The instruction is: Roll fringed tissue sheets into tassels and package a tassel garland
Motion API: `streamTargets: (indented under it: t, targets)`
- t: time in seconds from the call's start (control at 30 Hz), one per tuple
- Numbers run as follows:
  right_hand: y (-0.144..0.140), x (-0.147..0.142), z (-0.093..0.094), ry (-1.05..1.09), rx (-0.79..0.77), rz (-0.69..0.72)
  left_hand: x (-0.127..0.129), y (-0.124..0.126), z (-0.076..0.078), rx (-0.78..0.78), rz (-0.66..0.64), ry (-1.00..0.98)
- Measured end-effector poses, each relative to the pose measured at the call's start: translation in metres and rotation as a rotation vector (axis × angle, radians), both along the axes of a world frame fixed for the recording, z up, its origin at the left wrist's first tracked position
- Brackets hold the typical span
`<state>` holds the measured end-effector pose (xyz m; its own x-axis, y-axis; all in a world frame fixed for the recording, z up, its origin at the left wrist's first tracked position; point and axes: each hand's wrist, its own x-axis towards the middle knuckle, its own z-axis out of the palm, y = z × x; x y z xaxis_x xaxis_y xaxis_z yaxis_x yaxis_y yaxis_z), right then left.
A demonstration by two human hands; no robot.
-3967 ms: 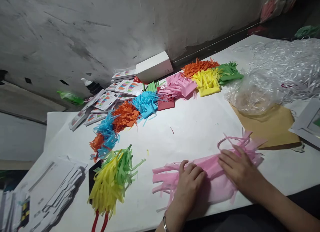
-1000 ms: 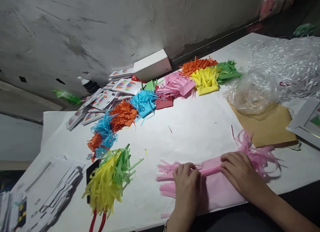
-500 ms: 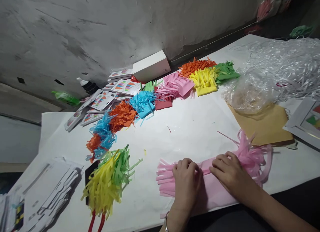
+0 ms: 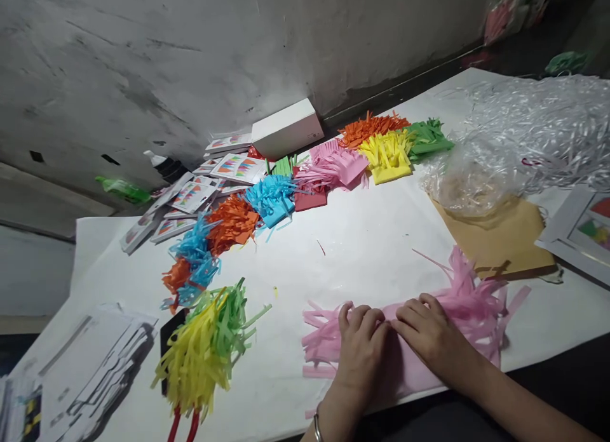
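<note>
At the near edge of the tabletop (image 4: 381, 239): both hands press on a pink fringed paper (image 4: 457, 302).
Left hand (image 4: 359, 356): fingers curled, pressing down the paper, not closed around it.
Right hand (image 4: 429, 340): flat on the fold, fingers spread a little; it has moved toward 9 o'clock and now almost touches the left hand.
Change: the paper's middle is now a narrower fold, and the fringe at 3 o'clock stands up more loosely.
Meaning: the folding or rolling seems well advanced, I think.
Neighbours: yellow and green fringe bundle (image 4: 204, 350) at 9 o'clock; brown envelope (image 4: 495, 239) at 1 o'clock.
</note>
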<state>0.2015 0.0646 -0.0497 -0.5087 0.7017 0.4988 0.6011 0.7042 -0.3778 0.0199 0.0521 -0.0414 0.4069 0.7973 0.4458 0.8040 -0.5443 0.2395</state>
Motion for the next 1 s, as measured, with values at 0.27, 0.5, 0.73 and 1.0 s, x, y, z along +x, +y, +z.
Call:
streamTargets:
  t: [0.27,0.5,0.73,1.0]
  targets:
    - [-0.010,0.042,-0.003,0.046,-0.008,0.002,-0.008,0.000,-0.002,-0.081,-0.028,0.005]
    - [-0.013,0.036,0.000,0.040,-0.108,-0.154,0.001,-0.001,0.010,-0.301,0.045,0.012]
    - [-0.014,0.024,0.003,0.078,-0.161,-0.359,0.014,0.010,0.024,-0.451,0.187,0.149]
    - [-0.015,0.024,-0.003,-0.034,-0.055,-0.122,0.011,0.011,0.022,-0.108,-0.189,0.328]
